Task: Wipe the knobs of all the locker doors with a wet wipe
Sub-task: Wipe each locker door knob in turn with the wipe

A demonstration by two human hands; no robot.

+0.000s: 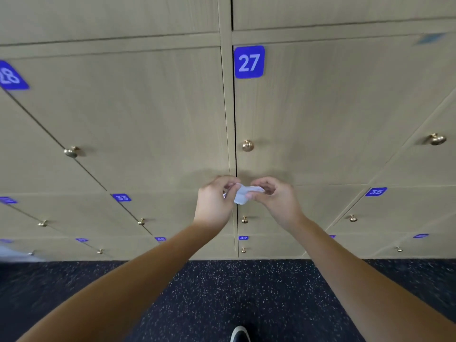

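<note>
Single head-worn wide-angle view. It faced the locker wall [148, 107] square-on from close range, tilted down enough to catch the floor [222, 292] and a shoe tip [239, 334] at bottom edge. Strong edge distortion. No second view, so no overlap.

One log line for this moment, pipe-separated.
phase: handling wipe | left hand: pinches small white wet wipe | right hand: pinches it | round brass knob on locker 27: untouched

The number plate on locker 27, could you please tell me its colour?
The square number plate is blue with white digits, seen in the head view.
</note>
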